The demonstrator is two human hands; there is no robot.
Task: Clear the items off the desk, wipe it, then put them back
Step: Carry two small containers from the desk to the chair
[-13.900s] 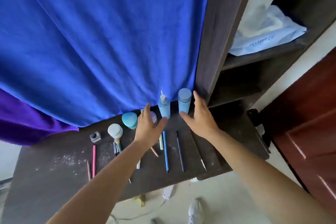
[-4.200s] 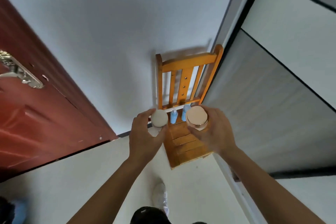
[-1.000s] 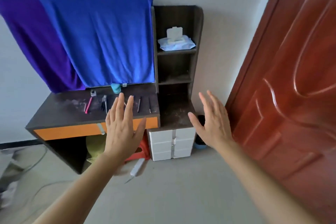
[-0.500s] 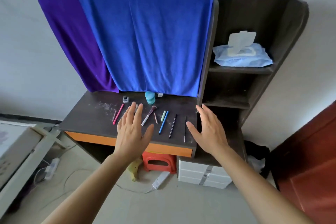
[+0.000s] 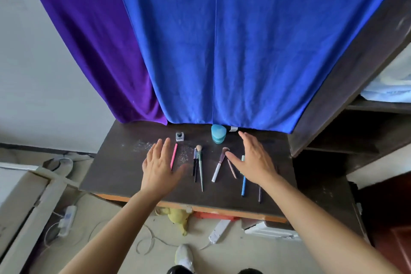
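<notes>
The dark desk [image 5: 115, 171] carries a teal jar [image 5: 218, 133] and a small square bottle [image 5: 179, 136] at the back. In front of them lie a pink pencil [image 5: 173, 156], several makeup brushes [image 5: 200, 165], a white-handled brush [image 5: 218, 164], a blue pen [image 5: 243, 181] and a dark pen [image 5: 259, 193]. My left hand [image 5: 159, 168] hovers with straight fingers just left of the pink pencil and holds nothing. My right hand [image 5: 253, 159] is spread flat over the pens below the teal jar, hiding part of the blue pen.
Blue cloth [image 5: 233, 46] and purple cloth [image 5: 93, 35] hang behind the desk. A dark shelf unit [image 5: 355, 87] stands to the right with a wipes pack [image 5: 391, 87]. Power strips [image 5: 219, 230], cables and a yellow toy [image 5: 178, 217] lie on the floor below.
I have come closer to the desk. Both empty hands have moved forward from in front of its edge to above the desktop items.
</notes>
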